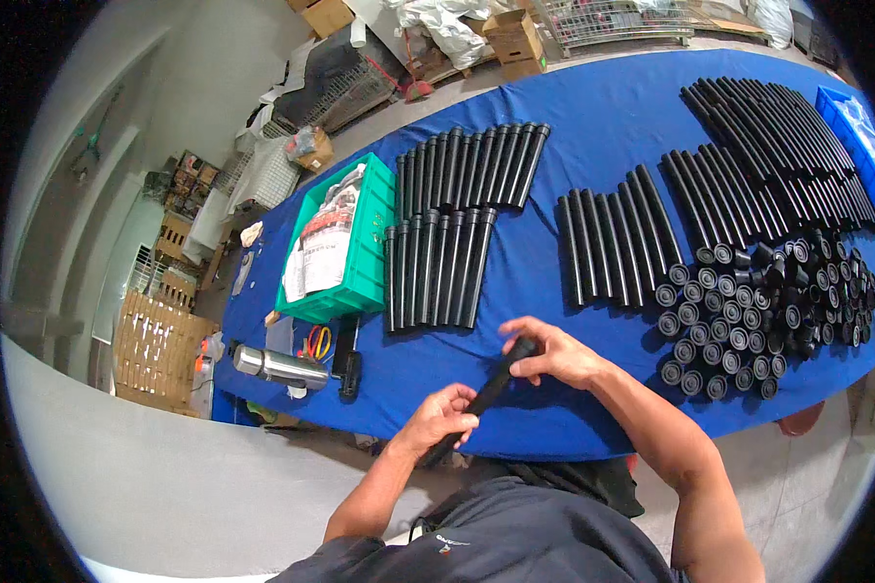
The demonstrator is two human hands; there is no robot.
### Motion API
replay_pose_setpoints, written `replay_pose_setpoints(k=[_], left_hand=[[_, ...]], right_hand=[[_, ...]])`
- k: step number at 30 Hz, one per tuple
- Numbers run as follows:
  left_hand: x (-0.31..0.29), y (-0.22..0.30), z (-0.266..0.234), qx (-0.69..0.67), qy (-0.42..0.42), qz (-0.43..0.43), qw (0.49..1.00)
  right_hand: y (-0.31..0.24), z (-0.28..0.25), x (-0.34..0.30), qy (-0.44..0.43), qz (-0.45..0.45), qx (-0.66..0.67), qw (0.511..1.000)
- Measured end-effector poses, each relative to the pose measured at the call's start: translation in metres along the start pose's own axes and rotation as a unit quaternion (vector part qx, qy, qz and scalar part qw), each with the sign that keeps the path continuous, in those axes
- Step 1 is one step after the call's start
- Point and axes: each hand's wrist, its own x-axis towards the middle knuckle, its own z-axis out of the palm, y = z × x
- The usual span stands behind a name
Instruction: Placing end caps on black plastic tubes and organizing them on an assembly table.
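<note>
A black tube [489, 391] slants across my front at the table's near edge. My left hand [443, 420] is closed around its lower part. At the upper end, my right hand [556, 356] pinches a black cap [524, 347] between thumb and fingers; whether it is fully seated cannot be seen. Two rows of capped black tubes [437, 270] lie to the left of centre. Uncapped-looking black tubes [620, 243] lie to the right, with more tubes [778, 146] behind them. Many loose round black caps [729, 325] stand and lie in a cluster at the right.
A green crate [367, 248] holding printed bags [331, 228] stands at the left. Near it are a steel flask [282, 367], scissors [318, 342] and a black tool [351, 373]. A blue tray [851, 146] sits far right. The blue cloth [593, 107] covers the table.
</note>
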Motion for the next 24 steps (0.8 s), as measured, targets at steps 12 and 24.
replay_pose_setpoints(k=[12, 24], left_hand=[[0.143, 0.102, -0.059, 0.573, 0.389, 0.22, 0.687], [0.175, 0.108, -0.053, 0.664, 0.407, 0.101, 0.619]], right_hand=[[-0.012, 0.009, -0.002, 0.111, -0.039, 0.157, 0.981], [-0.01, 0.007, -0.001, 0.105, -0.036, 0.157, 0.981]])
